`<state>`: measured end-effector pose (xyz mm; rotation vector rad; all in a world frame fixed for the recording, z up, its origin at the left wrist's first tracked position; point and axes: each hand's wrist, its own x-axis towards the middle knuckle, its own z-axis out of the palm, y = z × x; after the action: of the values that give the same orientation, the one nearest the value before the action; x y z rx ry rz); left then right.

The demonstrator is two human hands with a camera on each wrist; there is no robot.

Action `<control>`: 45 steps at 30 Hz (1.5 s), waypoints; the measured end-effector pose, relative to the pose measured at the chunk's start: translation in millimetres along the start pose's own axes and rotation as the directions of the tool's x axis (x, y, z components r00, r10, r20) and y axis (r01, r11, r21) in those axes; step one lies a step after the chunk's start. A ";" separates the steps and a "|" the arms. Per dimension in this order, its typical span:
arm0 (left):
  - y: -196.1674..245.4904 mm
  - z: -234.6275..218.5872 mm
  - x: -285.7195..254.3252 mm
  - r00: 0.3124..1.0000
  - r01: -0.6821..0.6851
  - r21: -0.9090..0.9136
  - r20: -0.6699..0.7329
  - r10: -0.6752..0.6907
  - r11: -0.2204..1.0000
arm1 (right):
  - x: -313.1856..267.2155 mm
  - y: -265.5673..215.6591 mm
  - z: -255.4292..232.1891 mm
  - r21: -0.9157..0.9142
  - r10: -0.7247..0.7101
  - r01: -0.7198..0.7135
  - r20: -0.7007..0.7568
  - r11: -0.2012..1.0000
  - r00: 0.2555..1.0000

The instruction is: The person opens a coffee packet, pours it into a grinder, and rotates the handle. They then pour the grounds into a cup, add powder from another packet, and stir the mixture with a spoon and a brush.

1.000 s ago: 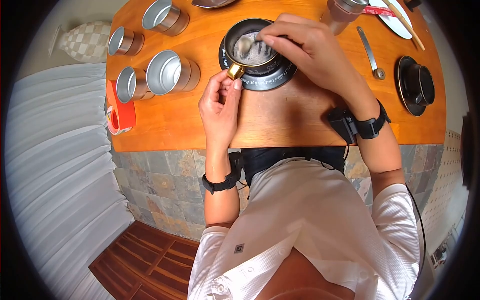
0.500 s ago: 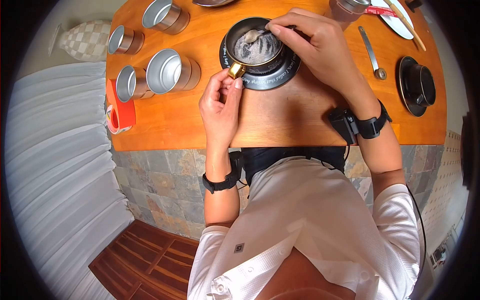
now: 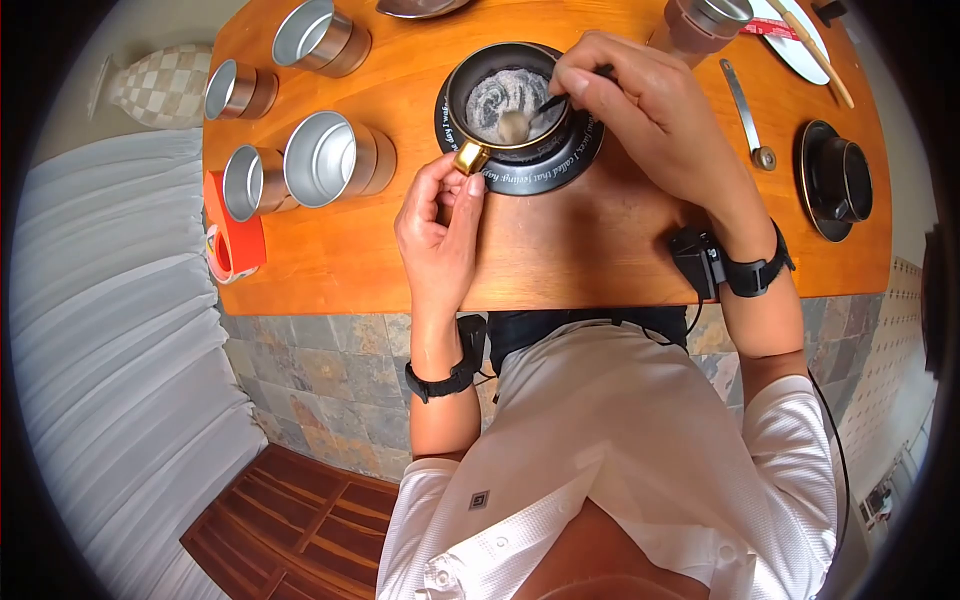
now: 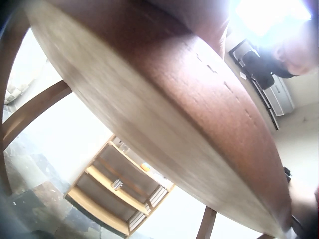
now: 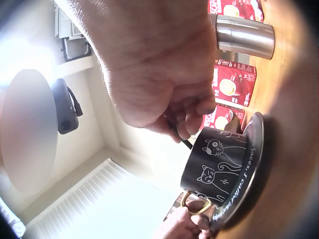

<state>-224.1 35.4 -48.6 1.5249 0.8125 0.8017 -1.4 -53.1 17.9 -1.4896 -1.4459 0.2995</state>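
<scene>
A black cup (image 3: 520, 153) with a gold handle stands on a black saucer (image 3: 530, 180) with white lettering. The right wrist view shows white cat drawings on the cup's wall (image 5: 212, 167). My left hand (image 3: 440, 228) pinches the gold handle between thumb and fingers. Over the cup's right side, my right hand (image 3: 640, 112) grips a spoon by its dark handle. The spoon's bowl (image 3: 514, 127) lies inside, near the cup's front wall. Pale, greyish powdery-looking contents (image 3: 495, 95) with dark streaks cover the inside bottom. Only the table's edge (image 4: 164, 114) fills the left wrist view.
Several metal cups (image 3: 325, 160) stand at the left, beside an orange-red tape holder (image 3: 240, 230). On the right are a second black cup (image 3: 853, 182) on its saucer and a metal measuring spoon (image 3: 742, 112). A lidded container (image 3: 700, 25) and red boxes (image 5: 235, 82) stand farther back.
The spoon's bowl has swept from the cup's left and far part round to its near side, and the streaks in the contents have shifted. My left hand keeps its hold on the handle.
</scene>
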 end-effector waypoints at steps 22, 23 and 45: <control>4.9 -1.5 -0.3 0.998 -0.056 0.093 0.026 0.054 0.994 | 3.3 -3.7 1.7 -0.127 -0.064 0.057 -0.050 0.990 0.997; 5.8 -1.1 -0.4 0.998 -0.065 0.109 0.031 0.062 0.992 | 4.4 -4.0 2.0 -0.128 -0.064 0.057 -0.048 0.990 0.997; 10.5 -3.4 -0.8 0.998 -0.031 0.154 0.055 0.023 0.988 | 5.6 -24.9 -9.2 -0.338 -0.024 0.059 0.106 0.939 0.994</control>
<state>-226.8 35.6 -37.9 1.6909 0.8317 0.7280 -8.4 -57.8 43.7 -1.7378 -1.6708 0.0999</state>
